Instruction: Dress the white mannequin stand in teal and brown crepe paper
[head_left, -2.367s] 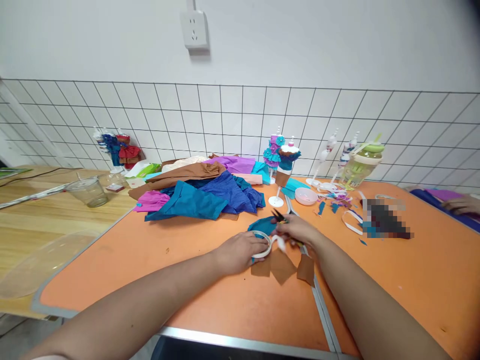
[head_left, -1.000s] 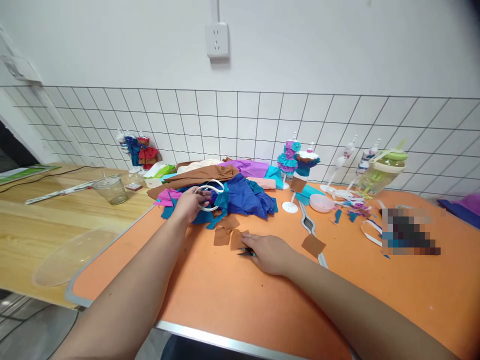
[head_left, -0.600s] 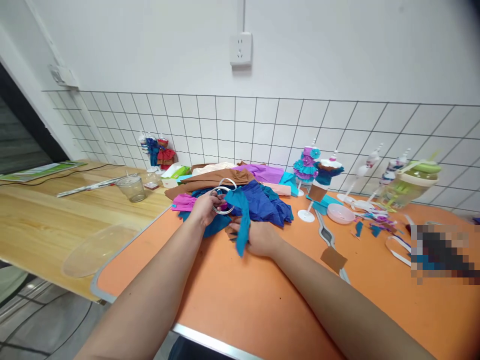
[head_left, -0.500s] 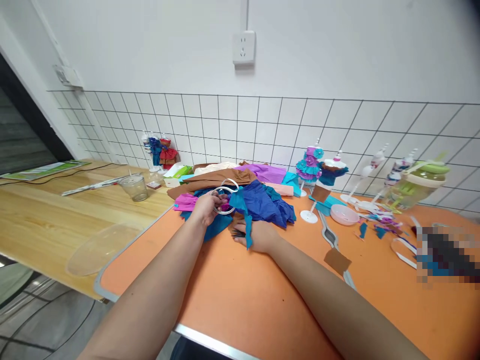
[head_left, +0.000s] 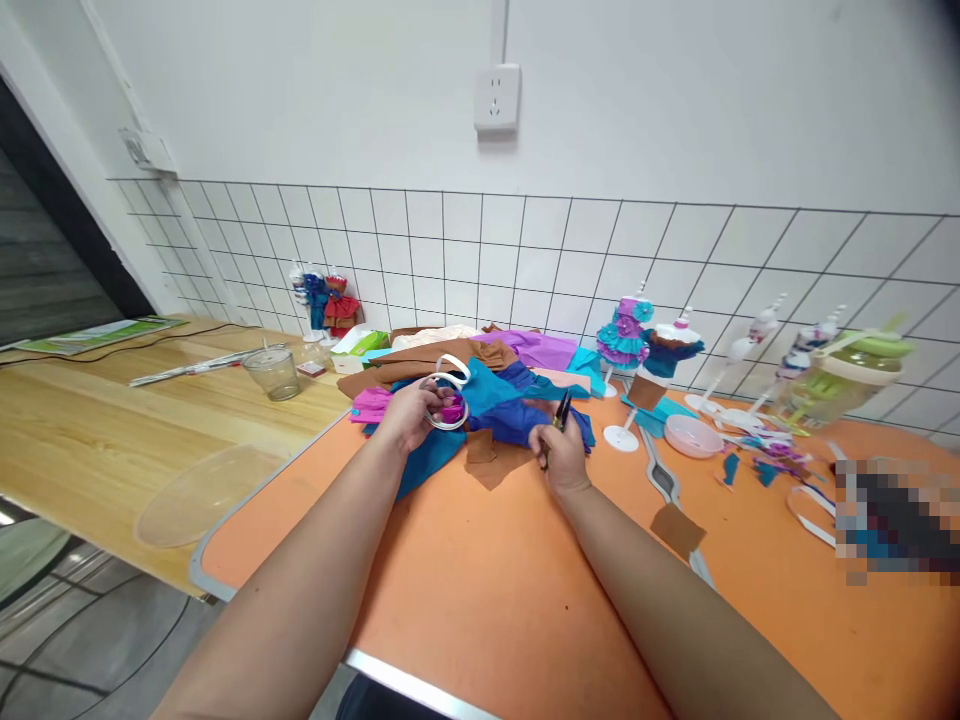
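Note:
My left hand (head_left: 412, 412) is closed around a loop of white ribbon or cord (head_left: 455, 372). A small purple piece (head_left: 452, 408) shows inside the loop by its fingers. Teal crepe-like sheet (head_left: 491, 388) lies just right of it. My right hand (head_left: 564, 455) grips a slim black tool with a gold-coloured part (head_left: 561, 410), its dark tip pointing up; its exact kind is unclear. Behind that hand lies crumpled dark blue sheet (head_left: 510, 425). A brown piece (head_left: 491, 460) rests on the orange table between the hands, and a pink piece (head_left: 371, 405) sits left of the pile.
Paper-dressed figures on white stands (head_left: 622, 335) are at the right, near a pink dish (head_left: 691, 437), scraps and a green-lidded jug (head_left: 851, 375). A glass cup (head_left: 271, 372) stands on the wooden table (head_left: 90, 430). A wall grid (head_left: 480, 260) rises behind.
My right hand has lifted off the brown piece and moved right and up, showing the black tool. The teal strip no longer hangs over that hand. My left hand stays nearly in place.

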